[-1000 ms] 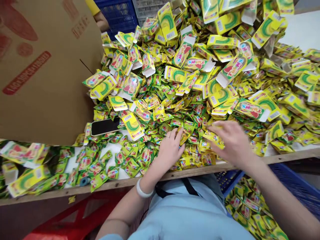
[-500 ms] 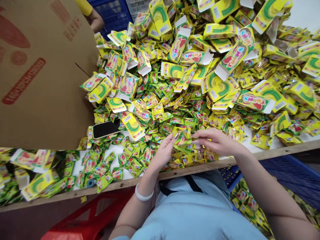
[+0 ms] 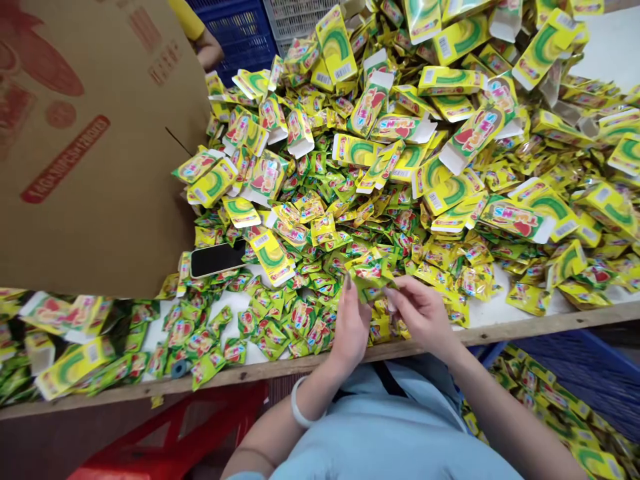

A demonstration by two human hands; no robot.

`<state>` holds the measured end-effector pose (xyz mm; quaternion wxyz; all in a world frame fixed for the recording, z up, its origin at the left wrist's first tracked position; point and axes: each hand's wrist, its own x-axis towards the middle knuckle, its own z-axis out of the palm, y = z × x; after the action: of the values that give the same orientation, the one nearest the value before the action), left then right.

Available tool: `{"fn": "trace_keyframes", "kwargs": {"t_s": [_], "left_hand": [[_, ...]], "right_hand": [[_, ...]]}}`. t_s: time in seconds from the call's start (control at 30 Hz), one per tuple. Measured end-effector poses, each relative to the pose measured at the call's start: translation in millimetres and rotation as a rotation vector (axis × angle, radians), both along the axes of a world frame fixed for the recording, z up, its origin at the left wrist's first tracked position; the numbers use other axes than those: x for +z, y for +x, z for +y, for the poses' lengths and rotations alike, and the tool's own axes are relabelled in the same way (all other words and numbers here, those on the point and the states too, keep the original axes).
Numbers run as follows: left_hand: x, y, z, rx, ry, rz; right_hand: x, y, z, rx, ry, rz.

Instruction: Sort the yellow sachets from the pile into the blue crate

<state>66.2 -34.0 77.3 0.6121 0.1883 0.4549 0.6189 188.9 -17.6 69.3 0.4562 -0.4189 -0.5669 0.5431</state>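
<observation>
Near the table's front edge, my left hand [image 3: 353,320] is closed on small green and yellow candy packets [image 3: 370,279], its thumb along their near side. My right hand [image 3: 423,310] pinches the right side of the same packets with thumb and fingertips. How many packets are between my hands I cannot tell. Loose green packets [image 3: 300,317] lie left of my hands, and yellow ones [image 3: 473,283] lie to the right. Beyond them rises a heap of packets and yellow-green candy boxes [image 3: 407,127], many with open flaps.
A large cardboard carton [image 3: 110,227] stands at the left. Beside it lies a black-screened phone [image 3: 217,259]. Blue crates [image 3: 240,37] stand behind, near another person's arm [image 3: 207,50]. Below the wooden table edge [image 3: 545,323] are a red stool [image 3: 185,427] and a blue crate [image 3: 590,373] with boxes.
My hands have drawn in around the packets, the left wrist moving right and more upright. My right fingers have curled closer. The whole view has shifted slightly.
</observation>
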Motion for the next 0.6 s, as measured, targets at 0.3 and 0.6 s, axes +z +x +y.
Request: {"fn": "trace_keyframes", "kwargs": {"t_s": [0.3,0.6], "left_hand": [[-7.2,14.5,-3.6,0.088,0.094,0.111],[-0.1,-93.2,6.4,0.007,0.495,1.141]], "right_hand": [[-16.8,-18.3,-9.9,-0.144,-0.073,0.254],[-18.4,-4.0,-9.1,-0.192,-0.225,0.339]]}}
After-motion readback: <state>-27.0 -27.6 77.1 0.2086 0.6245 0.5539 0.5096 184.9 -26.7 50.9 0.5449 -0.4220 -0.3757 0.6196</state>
